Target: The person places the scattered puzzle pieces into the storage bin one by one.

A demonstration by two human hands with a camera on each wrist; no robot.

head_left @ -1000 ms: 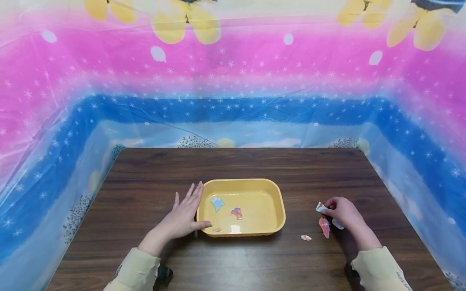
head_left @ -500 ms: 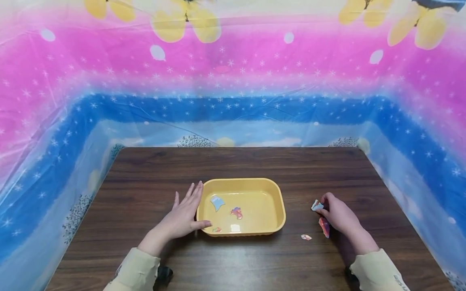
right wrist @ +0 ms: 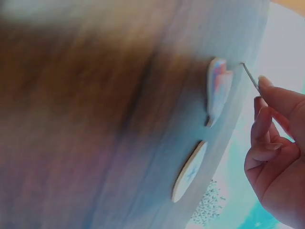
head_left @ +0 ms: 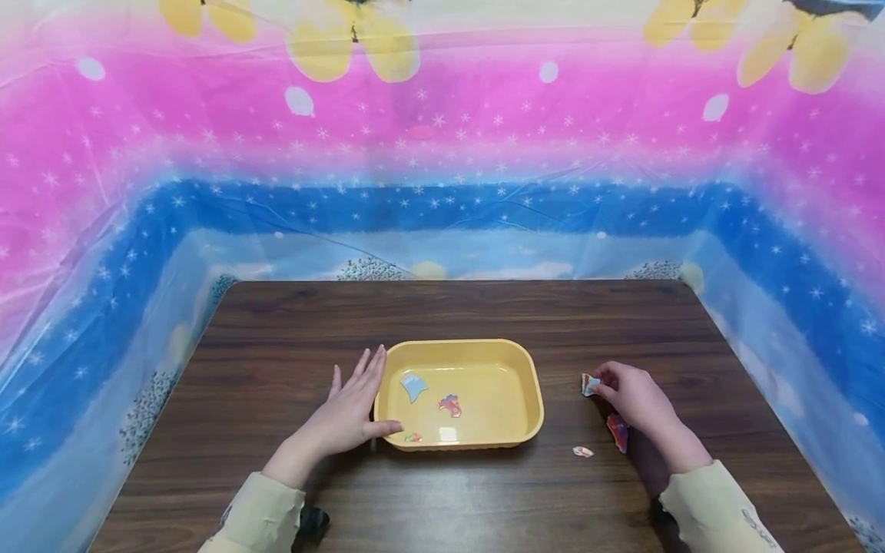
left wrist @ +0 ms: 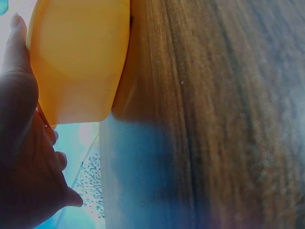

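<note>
My right hand (head_left: 638, 393) pinches a small light-blue and brown printed puzzle piece (head_left: 589, 385) between thumb and fingertips, right of the tray. In the right wrist view that puzzle piece (right wrist: 249, 75) shows edge-on, above the table. Below the hand lies a red puzzle piece (head_left: 618, 433), partly covered by it. A small white-and-orange piece (head_left: 583, 452) lies further left. My left hand (head_left: 339, 411) rests along the left end of the yellow tray (head_left: 538, 399), fingers straight, thumb across the rim. Inside are a blue piece (head_left: 414, 386), a red-and-purple piece (head_left: 450, 405) and a tiny piece (head_left: 412, 437).
The dark wooden table (head_left: 442, 307) is enclosed by a pink and blue patterned cloth (head_left: 442, 153) at the back and sides. A pale oval piece (right wrist: 189, 172) lies on the table in the right wrist view; the hand covers it from the head camera.
My right hand has carried the light-blue and brown puzzle piece leftward and slightly away from me, toward the tray. My left hand and the tray have stayed in place.
</note>
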